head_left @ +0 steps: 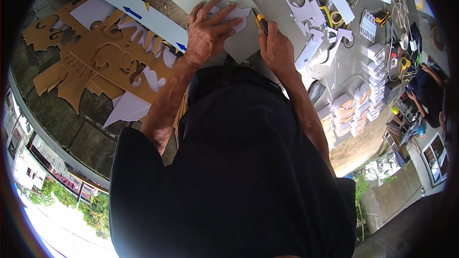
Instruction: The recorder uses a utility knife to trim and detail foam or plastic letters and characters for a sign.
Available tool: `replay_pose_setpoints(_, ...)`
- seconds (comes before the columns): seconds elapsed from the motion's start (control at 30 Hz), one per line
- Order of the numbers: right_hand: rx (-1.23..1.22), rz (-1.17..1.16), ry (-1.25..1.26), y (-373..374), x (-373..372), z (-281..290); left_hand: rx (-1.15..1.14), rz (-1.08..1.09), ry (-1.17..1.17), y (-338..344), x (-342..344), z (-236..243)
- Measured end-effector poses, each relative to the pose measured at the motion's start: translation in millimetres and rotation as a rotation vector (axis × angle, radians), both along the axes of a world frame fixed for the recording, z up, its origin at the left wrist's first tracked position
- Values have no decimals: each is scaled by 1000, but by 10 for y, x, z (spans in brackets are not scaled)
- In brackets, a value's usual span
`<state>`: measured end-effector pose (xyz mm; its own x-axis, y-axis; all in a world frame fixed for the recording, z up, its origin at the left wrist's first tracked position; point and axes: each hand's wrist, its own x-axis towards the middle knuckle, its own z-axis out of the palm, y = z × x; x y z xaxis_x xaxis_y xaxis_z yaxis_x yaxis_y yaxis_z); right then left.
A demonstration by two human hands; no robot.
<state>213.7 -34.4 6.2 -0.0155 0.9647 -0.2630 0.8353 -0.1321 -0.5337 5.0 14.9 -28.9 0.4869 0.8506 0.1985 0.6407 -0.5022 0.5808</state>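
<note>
My left hand [209,31] lies flat with its fingers spread. It presses on a white cut-out piece [242,20] with a curved edge, partly hidden under the fingers. Beneath that piece is a pale grey sheet [240,48]. A yellow-and-black utility knife [261,22] is gripped in my right hand [277,45]. The knife's blade end points up and left, close to the right tip of the white piece. From this view I cannot tell whether the blade touches the material.
To the left, brown boards with cut-out shapes [91,62] are piled beside a pale strip with blue arrows [143,14]. White scraps [301,7], a tape roll [337,17] and a cable [401,14] lie right. Stacked white shapes [344,110] stand beyond; another person [425,93] is far right.
</note>
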Motion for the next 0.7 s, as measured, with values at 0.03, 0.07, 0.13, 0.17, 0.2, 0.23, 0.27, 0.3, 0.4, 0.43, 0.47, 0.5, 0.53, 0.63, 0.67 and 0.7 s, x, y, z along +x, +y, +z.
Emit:
replay_pose_setpoints(0.03, 9, -1, 4, -2, -1, -9, 0, 0, -4, 1, 2, 0)
replay_pose_setpoints(0.07, 17, -1, 7, -3, -1, -14, -2, 0, -6, 0, 4, 1)
replay_pose_setpoints(0.13, 14, -3, 6, 4, -7, -14, -7, 0, -5, 1, -1, 2)
replay_pose_setpoints(0.17, 11, -6, 5, 7, -10, -13, -8, 1, -5, 3, -2, 1)
replay_pose_setpoints(0.2, 11, -5, 5, 12, -10, -10, -6, 0, -8, 5, -3, 2)
replay_pose_setpoints(0.23, 1, -5, 2, 17, -9, -7, -4, -1, -11, 5, -2, 2)
replay_pose_setpoints(0.27, -9, -5, -1, 21, -9, -4, -4, -1, -11, 5, -1, 2)
replay_pose_setpoints(0.3, -10, -4, -1, 23, -11, -1, -4, 0, -15, 3, 0, 1)
replay_pose_setpoints(0.4, 5, -1, 14, 31, -21, 11, 2, 5, -28, 4, 3, -15)
replay_pose_setpoints(0.43, -8, 1, 4, 38, -25, 18, 8, 9, -35, 4, 2, -24)
replay_pose_setpoints(0.47, -20, 3, -7, 42, -31, 20, 7, 10, -35, 2, -4, -31)
replay_pose_setpoints(0.5, -21, 3, -7, 44, -33, 18, 3, 9, -37, 3, -4, -31)
replay_pose_setpoints(0.53, -21, 9, -24, 47, -38, 14, -2, 8, -38, 5, -3, -32)
replay_pose_setpoints(0.63, -11, 22, -44, 38, -50, -5, 2, 13, -38, 14, 0, -30)
replay_pose_setpoints(0.67, 0, 30, -48, 36, -54, -10, 1, 13, -39, 15, 3, -27)
replay_pose_setpoints(0.7, -1, 30, -48, 35, -64, -5, -1, 12, -38, 10, 3, -20)
